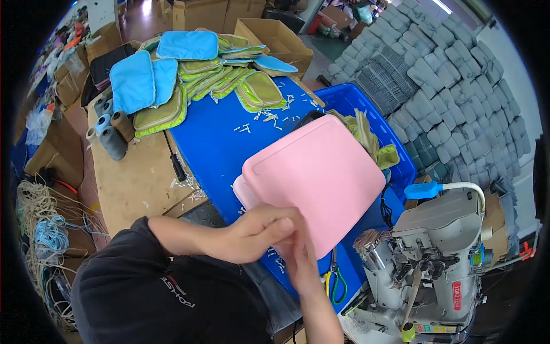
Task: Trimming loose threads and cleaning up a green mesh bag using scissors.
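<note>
Two pale pink moulded panels with rounded corners, the larger pink panel point(318, 172) over a second one point(243, 195), are in front of me above the blue tabletop. Both hands meet at the near-left edge of the larger panel. My left hand point(249, 232) reaches in from the left, closed, with its thumb toward my other hand. My right hand point(297, 252) comes up from below, fingers pressed together against the left. Whatever is between the fingers is hidden. Scissors with green and yellow handles point(337, 281) lie just right of my right wrist.
A sewing machine point(435, 246) stands at the right. Behind the panels is a blue crate point(366, 94) with green pieces. Green-and-blue pouches point(212, 74) pile up at the far side. Thread cones point(113, 142) and a black-handled tool point(176, 166) are at left. Small white bits point(272, 116) litter the blue tabletop point(212, 137).
</note>
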Demonstrator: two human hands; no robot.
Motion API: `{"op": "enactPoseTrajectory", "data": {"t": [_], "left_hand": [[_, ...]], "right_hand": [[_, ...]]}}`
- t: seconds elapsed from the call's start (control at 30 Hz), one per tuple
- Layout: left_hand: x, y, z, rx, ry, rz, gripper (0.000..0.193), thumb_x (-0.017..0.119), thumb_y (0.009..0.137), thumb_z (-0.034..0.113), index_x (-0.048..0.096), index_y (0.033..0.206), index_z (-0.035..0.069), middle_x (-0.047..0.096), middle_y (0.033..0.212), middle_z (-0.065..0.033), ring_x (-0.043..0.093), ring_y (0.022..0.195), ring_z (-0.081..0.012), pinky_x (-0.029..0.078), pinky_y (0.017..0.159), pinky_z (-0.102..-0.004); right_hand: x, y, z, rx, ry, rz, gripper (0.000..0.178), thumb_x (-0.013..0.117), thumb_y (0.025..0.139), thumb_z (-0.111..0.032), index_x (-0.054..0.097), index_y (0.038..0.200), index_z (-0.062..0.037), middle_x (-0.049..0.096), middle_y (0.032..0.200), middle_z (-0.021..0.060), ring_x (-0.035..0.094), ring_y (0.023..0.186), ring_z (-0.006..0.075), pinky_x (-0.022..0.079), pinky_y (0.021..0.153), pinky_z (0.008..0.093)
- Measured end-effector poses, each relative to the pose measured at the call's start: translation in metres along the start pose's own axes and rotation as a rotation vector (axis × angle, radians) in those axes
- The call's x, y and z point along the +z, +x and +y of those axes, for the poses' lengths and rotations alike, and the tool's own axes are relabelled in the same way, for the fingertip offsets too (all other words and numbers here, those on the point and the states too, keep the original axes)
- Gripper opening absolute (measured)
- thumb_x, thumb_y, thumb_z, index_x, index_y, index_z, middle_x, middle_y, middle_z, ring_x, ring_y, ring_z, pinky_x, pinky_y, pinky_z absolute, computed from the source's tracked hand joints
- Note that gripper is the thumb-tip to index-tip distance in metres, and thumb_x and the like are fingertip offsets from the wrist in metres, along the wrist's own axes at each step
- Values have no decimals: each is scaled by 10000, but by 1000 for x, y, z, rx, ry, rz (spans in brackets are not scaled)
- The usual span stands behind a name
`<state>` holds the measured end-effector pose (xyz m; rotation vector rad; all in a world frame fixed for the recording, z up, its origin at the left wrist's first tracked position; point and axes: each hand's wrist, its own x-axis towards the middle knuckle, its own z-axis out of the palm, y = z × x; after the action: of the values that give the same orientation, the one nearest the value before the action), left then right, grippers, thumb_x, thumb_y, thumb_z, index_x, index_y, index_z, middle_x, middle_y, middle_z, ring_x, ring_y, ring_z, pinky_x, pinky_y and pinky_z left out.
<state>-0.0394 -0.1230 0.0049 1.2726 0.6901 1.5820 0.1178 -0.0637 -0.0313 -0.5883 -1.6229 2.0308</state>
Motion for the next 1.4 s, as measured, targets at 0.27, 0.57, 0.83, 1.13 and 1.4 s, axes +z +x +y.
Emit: {"op": "enactPoseTrajectory", "data": {"t": [0.27, 0.57, 0.83, 1.13, 1.4], "left_hand": [[-10, 44, -15, -17, -176, 255, 469, 253, 1064, 404, 514, 884, 59, 416, 695, 7, 340, 604, -93, 303, 562, -244], [-33, 32, -59, -93, -48, 207, 486, 422, 1007, 471, 524, 1220, 46, 579, 985, -45, 533, 926, -125, 423, 854, -299], [9, -12, -49, -160, -45, -105, 206, 564, 975, 145, 636, 905, -34, 592, 720, -8, 517, 695, -49, 444, 628, -226], [-24, 18, -16, -133, -78, 313, 230, 555, 987, 226, 656, 885, 46, 392, 604, 84, 320, 526, -17, 243, 472, -201], [-24, 33, -15, -113, -52, 320, 239, 569, 981, 231, 672, 887, 36, 428, 627, 79, 343, 544, -15, 259, 483, -193]], "right_hand": [[11, -44, -14, 83, -467, 165, 366, 627, 934, -146, 450, 1229, -22, 594, 927, 108, 566, 734, 146, 459, 642, 274], [-16, -66, 3, -45, -654, 444, 119, 547, 957, -112, 584, 1004, -9, 580, 729, 130, 544, 620, 157, 447, 573, 310], [0, -62, 4, 175, -118, 328, 306, 500, 1012, -354, 559, 1067, -59, 357, 608, -73, 315, 512, 48, 250, 473, 216], [-11, -78, -4, 339, 53, 246, 314, 528, 984, -407, 485, 973, -96, 372, 609, -24, 359, 498, 112, 323, 468, 254], [4, -96, 11, 208, -30, 375, 315, 506, 1009, -335, 561, 875, -55, 430, 627, -28, 367, 534, 68, 273, 489, 223]]}}
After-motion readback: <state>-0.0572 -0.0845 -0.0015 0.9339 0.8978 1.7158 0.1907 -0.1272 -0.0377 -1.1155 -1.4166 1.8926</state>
